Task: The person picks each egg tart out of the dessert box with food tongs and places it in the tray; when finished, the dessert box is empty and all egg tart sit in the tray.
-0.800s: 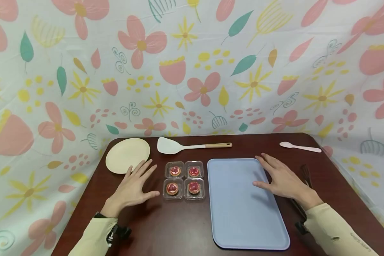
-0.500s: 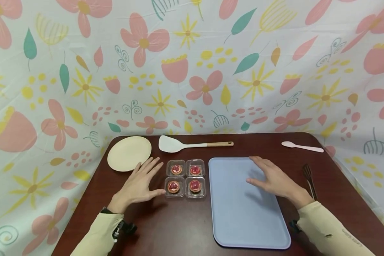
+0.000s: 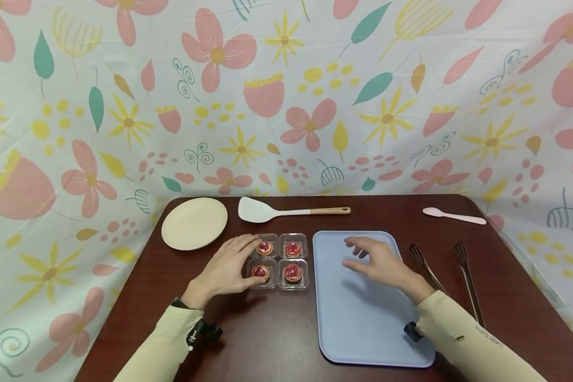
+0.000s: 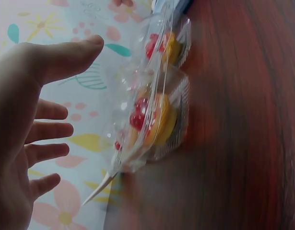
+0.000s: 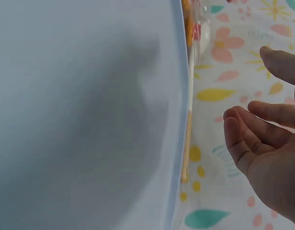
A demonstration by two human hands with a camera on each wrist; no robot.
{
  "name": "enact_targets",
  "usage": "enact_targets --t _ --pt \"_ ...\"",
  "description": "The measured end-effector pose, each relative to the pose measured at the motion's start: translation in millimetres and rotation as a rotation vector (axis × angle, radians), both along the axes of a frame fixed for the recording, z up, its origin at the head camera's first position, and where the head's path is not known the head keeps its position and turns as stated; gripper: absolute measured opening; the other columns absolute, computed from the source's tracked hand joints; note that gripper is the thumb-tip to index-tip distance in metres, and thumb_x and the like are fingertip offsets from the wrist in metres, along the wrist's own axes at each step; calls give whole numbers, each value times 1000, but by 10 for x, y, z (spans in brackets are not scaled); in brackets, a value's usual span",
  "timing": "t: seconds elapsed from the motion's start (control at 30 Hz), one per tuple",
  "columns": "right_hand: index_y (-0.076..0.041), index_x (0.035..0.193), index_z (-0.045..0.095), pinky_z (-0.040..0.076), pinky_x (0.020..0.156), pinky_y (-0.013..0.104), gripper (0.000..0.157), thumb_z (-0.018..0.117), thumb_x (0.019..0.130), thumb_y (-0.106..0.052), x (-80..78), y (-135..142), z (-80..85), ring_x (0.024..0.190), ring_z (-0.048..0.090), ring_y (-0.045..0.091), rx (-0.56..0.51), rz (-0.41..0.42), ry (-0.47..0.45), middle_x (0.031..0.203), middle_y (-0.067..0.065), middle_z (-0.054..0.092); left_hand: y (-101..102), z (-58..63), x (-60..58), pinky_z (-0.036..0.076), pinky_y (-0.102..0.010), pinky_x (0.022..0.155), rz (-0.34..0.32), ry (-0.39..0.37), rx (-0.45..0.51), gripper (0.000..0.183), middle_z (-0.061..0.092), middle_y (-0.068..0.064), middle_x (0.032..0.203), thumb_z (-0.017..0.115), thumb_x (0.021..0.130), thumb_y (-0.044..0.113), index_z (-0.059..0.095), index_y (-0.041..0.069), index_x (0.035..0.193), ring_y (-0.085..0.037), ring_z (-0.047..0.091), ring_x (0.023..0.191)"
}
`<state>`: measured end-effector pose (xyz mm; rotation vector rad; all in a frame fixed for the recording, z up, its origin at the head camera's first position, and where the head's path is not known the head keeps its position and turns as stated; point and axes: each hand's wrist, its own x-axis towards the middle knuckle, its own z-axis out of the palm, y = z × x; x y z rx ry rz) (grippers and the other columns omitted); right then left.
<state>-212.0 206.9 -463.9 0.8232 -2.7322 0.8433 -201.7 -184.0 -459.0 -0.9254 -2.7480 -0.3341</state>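
Observation:
Several clear plastic boxes, each with a small red-topped tart, stand in a two-by-two block at the middle of the table. My left hand (image 3: pixel 225 268) hovers over the left boxes, thumb by the near-left tart box (image 3: pixel 266 284). From the left wrist, a gap shows between the hand (image 4: pixel 22 124) and the closest tart box (image 4: pixel 173 115). To the right lies a light blue tray (image 3: pixel 372 323). Above its upper part hangs my right hand (image 3: pixel 379 263), fingers loosely bent and holding nothing; the right wrist view shows that hand (image 5: pixel 272 139) off the tray surface.
A cream plate (image 3: pixel 194 224) lies at the back left, beside a white turner (image 3: pixel 291 212) with a wooden handle. A pink spoon (image 3: pixel 453 216) is at the back right. Two dark long-handled utensils (image 3: pixel 470 281) lie right of the tray, partly behind the right arm. A floral cloth (image 3: pixel 286 95) hangs behind.
My left hand has moved right from beside the boxes to over the left ones. My right hand has moved left over the tray, its fingers more bent, uncovering the dark utensils.

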Motion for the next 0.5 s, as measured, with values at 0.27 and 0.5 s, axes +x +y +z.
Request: enact_targets --t 0.27,0.5 --pt "-1 120 66 56 72 36 47 77 83 -27 -42 -261 -36 79 66 15 -79 72 -90 104 12 71 147 -50 -52 34 -46 110 -31 -33 22 83 53 -7 138 76 73 58 55 8 136 -27 45 133" --pt "0 118 67 56 73 31 41 77 84 -22 -86 -409 -54 78 64 9 -102 101 -138 102 12 72 227 -78 -92 35 -46 109 -70 -41 23 81 57 -6 133 77 72 58 57 7 132 -23 48 130"
